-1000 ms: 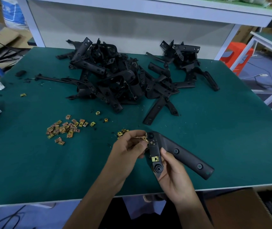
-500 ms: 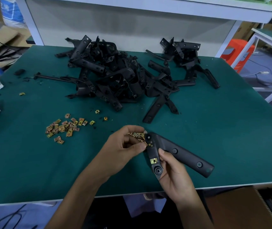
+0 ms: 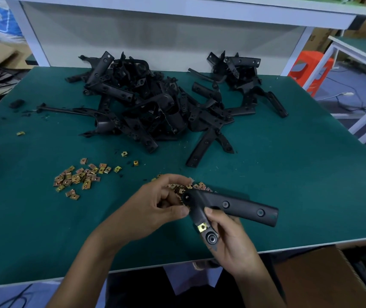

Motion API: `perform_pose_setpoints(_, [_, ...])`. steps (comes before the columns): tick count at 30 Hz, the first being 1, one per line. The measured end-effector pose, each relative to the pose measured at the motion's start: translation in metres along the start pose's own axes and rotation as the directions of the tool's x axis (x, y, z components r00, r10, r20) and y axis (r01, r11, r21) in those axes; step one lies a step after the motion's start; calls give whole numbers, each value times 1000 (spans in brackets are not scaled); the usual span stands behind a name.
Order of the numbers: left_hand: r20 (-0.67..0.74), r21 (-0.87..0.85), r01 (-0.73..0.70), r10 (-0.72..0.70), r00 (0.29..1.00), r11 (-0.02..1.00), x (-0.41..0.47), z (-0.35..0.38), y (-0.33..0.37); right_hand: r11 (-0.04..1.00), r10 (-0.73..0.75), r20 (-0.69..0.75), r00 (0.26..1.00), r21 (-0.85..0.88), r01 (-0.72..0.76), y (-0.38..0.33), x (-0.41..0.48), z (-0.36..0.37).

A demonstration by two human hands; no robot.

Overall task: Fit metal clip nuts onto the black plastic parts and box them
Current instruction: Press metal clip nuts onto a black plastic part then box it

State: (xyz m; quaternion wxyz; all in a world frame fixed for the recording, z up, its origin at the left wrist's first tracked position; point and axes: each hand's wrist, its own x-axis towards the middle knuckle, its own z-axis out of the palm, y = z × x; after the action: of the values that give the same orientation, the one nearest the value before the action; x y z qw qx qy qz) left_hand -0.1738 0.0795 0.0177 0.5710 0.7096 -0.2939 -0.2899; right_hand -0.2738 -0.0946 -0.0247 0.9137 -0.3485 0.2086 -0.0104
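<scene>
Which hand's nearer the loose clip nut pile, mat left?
Left. The left hand sits right of the clip nut pile, at the black plastic part's bend; the right hand grips the part's lower end, farther right.

One held black part (image 3: 233, 205) bearing one clip nut (image 3: 202, 227); piled parts (image 3: 146, 107) and loose nuts (image 3: 77, 176) beyond counting.

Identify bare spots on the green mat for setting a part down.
Free: the green table mat right of the pile of black plastic parts; the near left corner, below the scattered gold metal clip nuts. Crowded: back centre, and around the left hand and right hand.
</scene>
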Motion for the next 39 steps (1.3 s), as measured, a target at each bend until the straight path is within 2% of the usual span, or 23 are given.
perform_pose_setpoints(6, [-70, -195, 25, -40, 997, 981, -4, 16, -1, 993, 42, -34, 999, -108, -46, 2, -17, 0])
perform_pose_setpoints(10, [-40, -151, 41, -48, 998, 988, 1, 33, 6, 996, 0, -73, 997, -91, -7, -7, -34, -5])
perform_pose_setpoints(16, [-59, -156, 34, -44, 997, 987, 19, 79, 13, 980, -167, -191, 967, -135, 142, -20, -63, -26])
perform_pose_setpoints(19, [20, -70, 78, -77, 997, 995, 28, 103, 9, 970, -217, -272, 937, -170, 175, -20, -88, -54])
perform_pose_setpoints(21, [106, -4, 82, -81, 991, 997, 31, 117, 5, 977, -213, -353, 911, -94, 192, -23, -109, -73])
perform_pose_setpoints(23, [126, 9, 61, -62, 990, 998, 32, 127, 2, 965, -186, -432, 883, 90, 247, -37, -129, -97])
perform_pose_setpoints(25, [74, 47, 36, -40, 996, 998, 30, 131, -3, 891, -226, -546, 807, 218, 397, -62, -154, -123])
perform_pose_setpoints(28, [-28, 49, 24, -23, 999, 999, 31, 126, -6, 665, -242, -821, 517, 248, 704, -97, -188, -163])
perform_pose_setpoints(29, [-46, 48, 30, -27, 999, 998, 33, 124, -8, 570, -201, -869, 453, 272, 775, -102, -194, -173])
perform_pose_setpoints(30, [-62, 59, 38, -34, 998, 998, 34, 121, -9, 521, -184, -889, 419, 273, 809, -104, -196, -180])
perform_pose_setpoints(31, [-69, 61, 41, -37, 997, 997, 34, 119, -8, 544, -196, -891, 410, 249, 801, -104, -193, -182])
perform_pose_setpoints(33, [-86, 20, 46, -44, 995, 999, 32, 115, -3, 742, -326, -829, 454, 73, 667, -103, -170, -171])
perform_pose_setpoints(34, [-101, -17, 49, -50, 994, 999, 30, 111, -2, 813, -415, -772, 482, -76, 578, -102, -151, -159])
perform_pose_setpoints(35, [-117, -40, 50, -54, 992, 998, 28, 107, -1, 832, -504, -697, 511, -232, 504, -102, -130, -144])
perform_pose_setpoints(37, [-168, -68, 58, -69, 983, 996, 23, 96, -1, 767, -630, -495, 599, -516, 381, -104, -84, -108])
perform_pose_setpoints(39, [-230, -97, 64, -85, 969, 993, 17, 83, -3, 639, -619, -261, 741, -716, 281, -105, -37, -67])
